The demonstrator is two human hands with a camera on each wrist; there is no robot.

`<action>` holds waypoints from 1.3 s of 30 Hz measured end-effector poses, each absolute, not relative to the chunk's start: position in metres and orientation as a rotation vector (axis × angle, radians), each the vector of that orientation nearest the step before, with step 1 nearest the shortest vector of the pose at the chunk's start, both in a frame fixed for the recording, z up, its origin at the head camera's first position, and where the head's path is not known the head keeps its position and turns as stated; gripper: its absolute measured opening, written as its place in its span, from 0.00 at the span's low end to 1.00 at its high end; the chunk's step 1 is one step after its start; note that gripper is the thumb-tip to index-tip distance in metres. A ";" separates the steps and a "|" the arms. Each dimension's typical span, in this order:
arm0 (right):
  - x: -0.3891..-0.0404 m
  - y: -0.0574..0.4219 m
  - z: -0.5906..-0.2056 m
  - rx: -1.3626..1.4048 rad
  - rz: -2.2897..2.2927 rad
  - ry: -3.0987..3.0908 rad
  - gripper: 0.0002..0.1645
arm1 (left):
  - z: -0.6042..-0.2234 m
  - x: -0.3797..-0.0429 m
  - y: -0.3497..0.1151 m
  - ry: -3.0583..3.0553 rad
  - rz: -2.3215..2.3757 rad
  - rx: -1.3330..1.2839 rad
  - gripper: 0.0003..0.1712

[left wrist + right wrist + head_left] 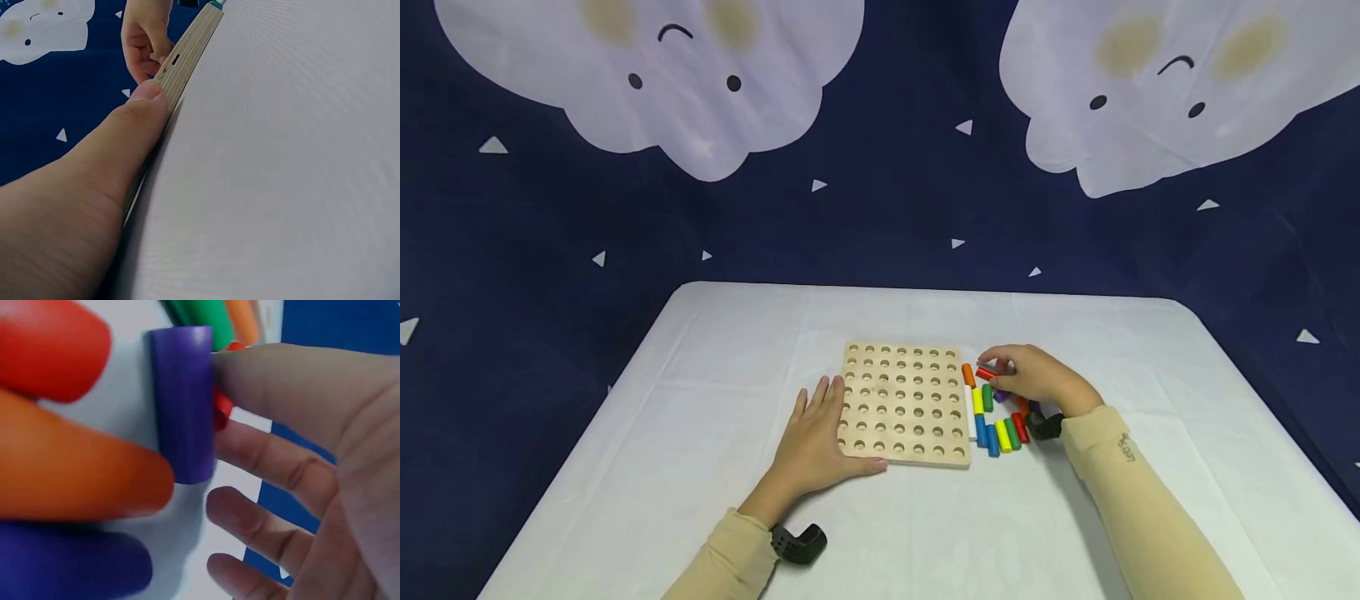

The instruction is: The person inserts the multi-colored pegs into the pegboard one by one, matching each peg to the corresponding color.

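A square wooden pegboard (904,402) with rows of round holes lies flat on the table. My left hand (818,437) rests against its left side, fingers straight and spread, the thumb (140,115) along the front edge. Just right of the board, my right hand (1037,375) pinches a red peg (987,374) between thumb and index finger. In the right wrist view the red peg (222,409) is partly hidden behind a purple peg (184,403); the other fingers hang apart from it.
Several coloured pegs lie in a loose ring beside the board, among them an orange peg (968,375), a white peg (970,412), a yellow peg (1003,436) and a blue peg (993,440). A white cloth (737,400) covers the table; behind hangs a dark blue curtain (895,225).
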State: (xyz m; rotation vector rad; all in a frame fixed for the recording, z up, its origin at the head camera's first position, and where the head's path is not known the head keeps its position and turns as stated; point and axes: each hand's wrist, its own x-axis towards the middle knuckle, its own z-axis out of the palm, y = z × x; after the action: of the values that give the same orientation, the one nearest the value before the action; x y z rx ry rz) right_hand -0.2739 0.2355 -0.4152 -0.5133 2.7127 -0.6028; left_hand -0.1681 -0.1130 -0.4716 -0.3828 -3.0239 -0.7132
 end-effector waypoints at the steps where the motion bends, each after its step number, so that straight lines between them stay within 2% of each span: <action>1: -0.275 0.232 -0.414 -0.522 -0.573 2.720 0.22 | -0.471 -0.168 -0.114 -3.022 -0.716 -0.378 0.83; 9: -0.277 0.217 -0.414 -0.487 -0.421 2.740 0.21 | -0.472 -0.167 -0.118 -3.021 -0.723 -0.373 0.84; 20: -0.274 0.235 -0.420 -0.381 -0.598 2.710 0.26 | -0.477 -0.169 -0.109 -3.044 -0.723 -0.413 0.84; 26: -0.285 0.218 -0.411 -0.382 -0.799 2.699 0.28 | -0.475 -0.172 -0.116 -3.014 -0.731 -0.375 0.84; 39: -0.304 0.170 -0.409 -0.391 -0.965 2.793 0.23 | -0.474 -0.172 -0.114 -3.013 -0.733 -0.389 0.84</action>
State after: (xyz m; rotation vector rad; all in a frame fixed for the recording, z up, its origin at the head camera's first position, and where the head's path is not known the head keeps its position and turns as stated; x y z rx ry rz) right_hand -0.3037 0.1696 -0.4095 -0.3914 2.7933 -0.9650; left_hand -0.1723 -0.1136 -0.4744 -0.3890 -3.0135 -0.7330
